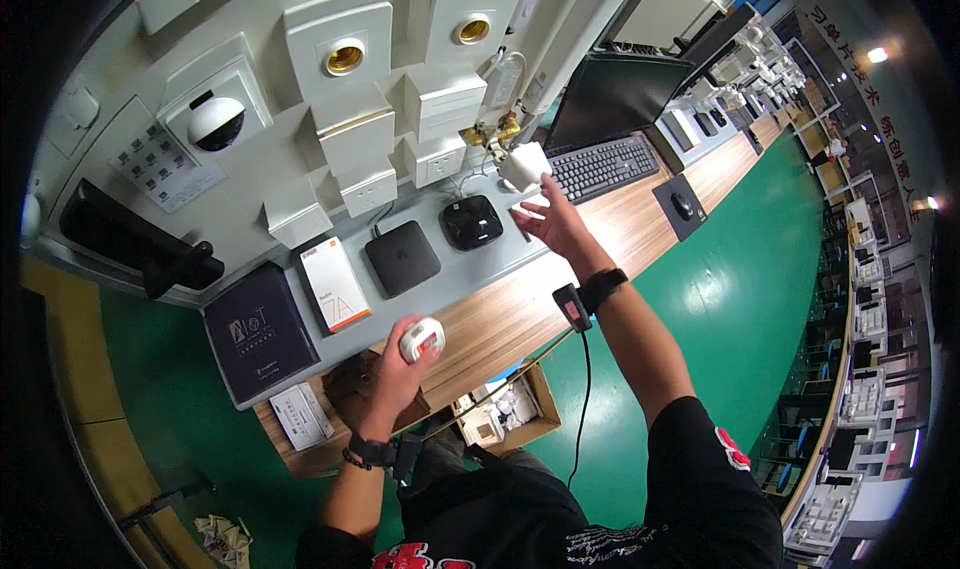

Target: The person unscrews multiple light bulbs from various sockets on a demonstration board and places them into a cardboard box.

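My left hand point(398, 381) is closed around a small round white device point(422, 340) with a reddish-orange part on its face. It is held over the wooden table edge, in front of the flat devices. My right hand point(562, 227) reaches up with its fingers apart, palm turned to the left. Its raised fingertip is at the edge of a white block-shaped piece point(524, 167); whether they touch I cannot tell. Brass valve fittings point(497, 132) sit just behind that piece, on the panel.
A black keyboard point(605, 169) and monitor point(618, 104) stand right of the hand. A black round-cornered box point(471, 222), dark square box point(402, 258), white phone box point(333, 284) and large dark case point(262, 334) line the grey base. An open carton point(545, 409) stands below.
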`<state>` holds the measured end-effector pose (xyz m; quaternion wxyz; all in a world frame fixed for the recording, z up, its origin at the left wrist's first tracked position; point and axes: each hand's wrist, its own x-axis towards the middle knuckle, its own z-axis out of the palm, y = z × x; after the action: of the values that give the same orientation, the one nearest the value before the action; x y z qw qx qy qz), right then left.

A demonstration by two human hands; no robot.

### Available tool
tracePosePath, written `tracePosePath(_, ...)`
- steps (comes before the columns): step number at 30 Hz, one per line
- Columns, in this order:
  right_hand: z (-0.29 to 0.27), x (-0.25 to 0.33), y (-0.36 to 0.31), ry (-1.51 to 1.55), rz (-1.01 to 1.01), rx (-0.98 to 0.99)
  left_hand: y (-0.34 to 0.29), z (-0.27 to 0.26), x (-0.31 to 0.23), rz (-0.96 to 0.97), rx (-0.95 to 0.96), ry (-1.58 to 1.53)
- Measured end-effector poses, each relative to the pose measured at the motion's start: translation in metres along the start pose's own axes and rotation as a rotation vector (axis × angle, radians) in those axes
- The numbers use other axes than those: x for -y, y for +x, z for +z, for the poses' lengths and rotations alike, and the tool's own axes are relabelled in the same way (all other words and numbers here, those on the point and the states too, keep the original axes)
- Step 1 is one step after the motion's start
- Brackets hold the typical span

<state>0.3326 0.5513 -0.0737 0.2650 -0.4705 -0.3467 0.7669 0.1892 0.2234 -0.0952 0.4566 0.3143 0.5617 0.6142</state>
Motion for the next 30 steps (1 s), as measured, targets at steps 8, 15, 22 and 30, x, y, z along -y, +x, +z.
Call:
tracePosePath(8, 0.013, 0.003, 0.033, 0.086, -0.083, 0.092, -0.072, -0.002, 0.042, -0.281, 0.152, 0.064)
tracePosePath(15, 0.012, 0.002, 0.037, 0.131, -0.118, 0.080, -0.094, -0.011, 0.053, -0.291, 0.114, 0.123)
tracePosePath(22, 0.023, -0.001, 0.031, 0.170, -0.165, 0.090, -0.106, -0.032, 0.060, -0.260, 0.019, 0.202)
tracePosePath(30, -0.032, -0.060, -0.040, -0.270, -0.277, 0.012, -0.094, 0.006, 0.067, -0.274, 0.144, 0.186)
